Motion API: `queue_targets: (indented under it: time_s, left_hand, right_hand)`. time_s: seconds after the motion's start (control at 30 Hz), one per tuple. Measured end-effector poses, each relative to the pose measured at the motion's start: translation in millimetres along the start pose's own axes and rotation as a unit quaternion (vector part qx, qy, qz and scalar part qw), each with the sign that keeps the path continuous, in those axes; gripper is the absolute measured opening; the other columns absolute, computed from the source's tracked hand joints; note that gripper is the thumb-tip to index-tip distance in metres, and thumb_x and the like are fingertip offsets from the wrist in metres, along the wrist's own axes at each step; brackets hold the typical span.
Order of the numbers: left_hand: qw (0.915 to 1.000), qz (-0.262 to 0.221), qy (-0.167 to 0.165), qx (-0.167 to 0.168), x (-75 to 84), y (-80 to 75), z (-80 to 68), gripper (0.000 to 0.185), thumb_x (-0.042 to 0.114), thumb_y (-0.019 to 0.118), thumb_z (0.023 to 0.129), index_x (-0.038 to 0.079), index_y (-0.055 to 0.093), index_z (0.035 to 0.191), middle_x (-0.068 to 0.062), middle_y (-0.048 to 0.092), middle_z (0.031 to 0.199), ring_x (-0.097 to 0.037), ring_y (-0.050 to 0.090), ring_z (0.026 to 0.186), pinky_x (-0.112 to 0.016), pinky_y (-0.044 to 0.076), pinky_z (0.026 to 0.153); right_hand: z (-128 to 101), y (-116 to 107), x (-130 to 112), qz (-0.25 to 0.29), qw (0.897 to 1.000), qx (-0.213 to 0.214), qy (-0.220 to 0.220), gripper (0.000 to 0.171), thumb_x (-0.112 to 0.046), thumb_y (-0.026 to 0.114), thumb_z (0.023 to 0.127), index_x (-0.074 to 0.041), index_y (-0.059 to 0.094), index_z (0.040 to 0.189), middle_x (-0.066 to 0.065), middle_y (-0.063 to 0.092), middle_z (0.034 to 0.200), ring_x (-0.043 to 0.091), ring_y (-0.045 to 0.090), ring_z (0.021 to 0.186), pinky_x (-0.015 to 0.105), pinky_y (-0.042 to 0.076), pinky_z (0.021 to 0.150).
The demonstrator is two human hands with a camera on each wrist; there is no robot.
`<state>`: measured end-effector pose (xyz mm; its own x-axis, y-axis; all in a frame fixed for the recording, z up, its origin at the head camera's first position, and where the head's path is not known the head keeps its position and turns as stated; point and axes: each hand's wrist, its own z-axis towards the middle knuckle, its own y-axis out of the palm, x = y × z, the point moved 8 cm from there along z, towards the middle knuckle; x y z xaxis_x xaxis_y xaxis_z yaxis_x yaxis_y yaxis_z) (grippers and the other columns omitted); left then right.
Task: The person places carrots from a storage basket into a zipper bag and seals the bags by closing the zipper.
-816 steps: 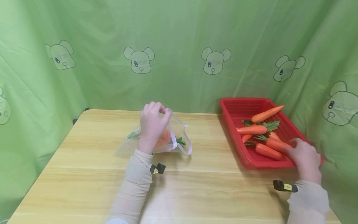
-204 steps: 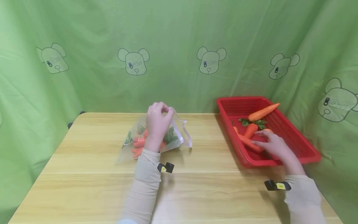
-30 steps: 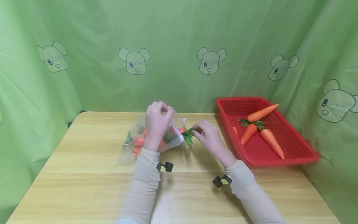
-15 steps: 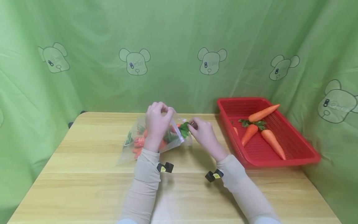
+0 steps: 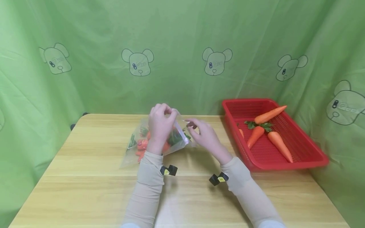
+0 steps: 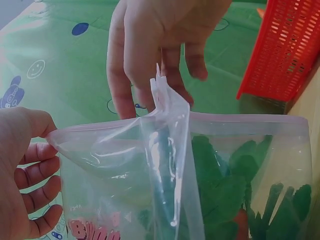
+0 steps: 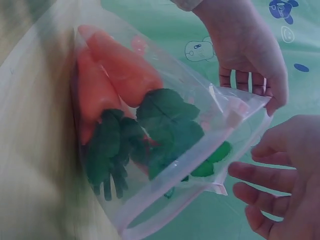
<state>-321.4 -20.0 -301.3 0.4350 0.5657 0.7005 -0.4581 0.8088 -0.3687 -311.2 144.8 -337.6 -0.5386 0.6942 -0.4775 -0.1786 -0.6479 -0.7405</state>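
A clear zip bag point(image 7: 192, 75) lies slanted on the table with its mouth toward the right. Several carrots point(image 7: 125, 70) with green leaves point(image 7: 167, 117) fill its lower part. My left hand point(image 5: 160, 126) pinches the upper corner of the mouth between thumb and forefinger, as the left wrist view also shows. Just outside the mouth is my right hand point(image 5: 207, 135), its fingers loosely bent and holding nothing. Leaf tips point(image 5: 187, 136) show at the opening beside it. My left hand hides part of the bag in the head view.
To the right stands a red plastic basket point(image 5: 288, 166) with several carrots point(image 5: 280, 146) in it, one leaning on its far side. The wooden table point(image 5: 85, 190) ends at a green curtain point(image 5: 176, 28) that hangs behind and on both sides.
My right hand has brought a carrot to the bag and let go of its leaves, which now sit lower at the mouth. The basket holds fewer carrots than earlier; the left hand keeps its grip.
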Motion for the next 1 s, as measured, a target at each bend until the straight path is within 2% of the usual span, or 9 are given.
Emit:
queue_targets:
  time_s: [0.2, 0.5, 0.8, 1.0]
  left_hand:
    - [0.9999, -0.001, -0.012, -0.004, -2.3, 1.2, -0.6, 0.013, 0.018, 0.067, 0.082, 0.006, 0.064, 0.077, -0.010, 0.066, 0.087, -0.026, 0.058, 0.086, -0.038, 0.049, 0.082]
    - [0.9998, -0.006, -0.018, -0.011, -3.1, 1.9, -1.2, 0.013, 0.017, 0.066, 0.083, 0.006, 0.064, 0.078, -0.009, 0.066, 0.088, -0.025, 0.058, 0.087, -0.038, 0.048, 0.084]
    - [0.9999, -0.007, -0.011, -0.010, -1.8, 1.5, 0.1, 0.013, 0.018, 0.067, 0.083, 0.006, 0.064, 0.078, -0.010, 0.066, 0.088, -0.025, 0.059, 0.087, -0.038, 0.049, 0.083]
    - [0.9999, -0.007, -0.008, -0.010, -1.0, 2.7, 0.0, 0.013, 0.017, 0.067, 0.083, 0.005, 0.064, 0.078, -0.010, 0.066, 0.088, -0.026, 0.059, 0.087, -0.038, 0.049, 0.083]
  right_hand:
    - [-5.9, -14.7, 3.8, -0.024, 0.999, 0.044, 0.012, 0.029, -0.012, 0.063, 0.089, -0.006, 0.064, 0.118, 0.009, 0.071, 0.092, 0.030, 0.064, 0.090, 0.040, 0.050, 0.074]
    - [-13.4, -31.6, 12.7, -0.040, 0.998, 0.035, 0.036, 0.032, -0.013, 0.063, 0.090, -0.005, 0.064, 0.120, 0.010, 0.071, 0.095, 0.028, 0.063, 0.092, 0.040, 0.050, 0.074]
    - [-22.9, -62.2, 26.9, -0.068, 0.995, 0.055, 0.047, 0.030, -0.013, 0.065, 0.089, -0.006, 0.064, 0.118, 0.011, 0.071, 0.093, 0.028, 0.062, 0.091, 0.037, 0.047, 0.071]
    - [-27.9, -84.8, 39.1, -0.084, 0.993, 0.057, 0.056, 0.028, -0.013, 0.064, 0.090, -0.005, 0.064, 0.116, 0.012, 0.070, 0.096, 0.030, 0.060, 0.088, 0.041, 0.043, 0.076]
